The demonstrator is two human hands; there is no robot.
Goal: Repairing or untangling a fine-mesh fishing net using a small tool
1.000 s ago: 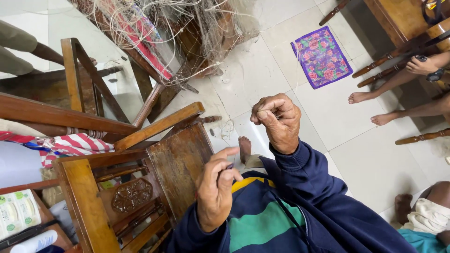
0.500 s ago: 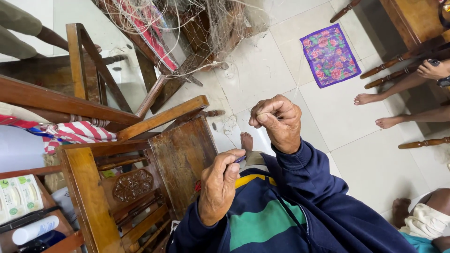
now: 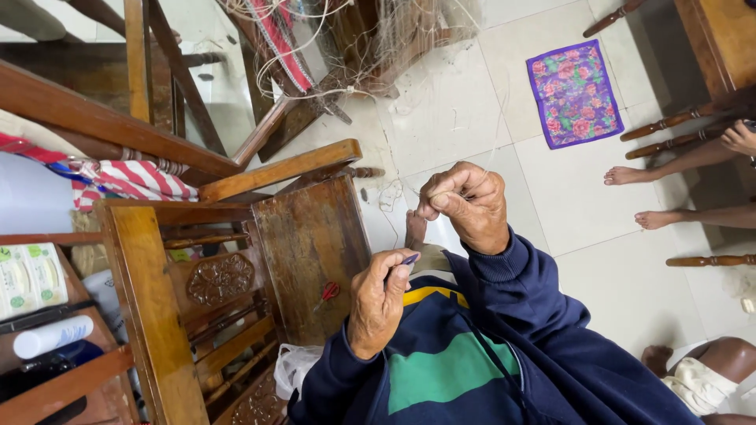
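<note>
My left hand [image 3: 379,308] is closed on a small purple-blue tool [image 3: 409,258] that sticks out between thumb and forefinger, just above my striped navy sweater [image 3: 441,370]. My right hand [image 3: 465,206] is held a little higher and to the right, its fingertips pinched on a thin pale line [image 3: 492,134] that runs up toward a tangled net [image 3: 370,39] draped over wooden furniture. The two hands are a short gap apart. My bare foot [image 3: 415,228] shows on the tiled floor between them.
A wooden chair [image 3: 311,244] with red scissors [image 3: 329,292] on its seat stands to the left. A purple floral mat [image 3: 573,94] lies on the floor; another person's bare feet [image 3: 630,175] are at the right. A white plastic bag [image 3: 295,366] sits by my left sleeve.
Both hands have stayed close together, with the left hand's thumb and tool lifted slightly toward the right hand. The view has shifted a little.
</note>
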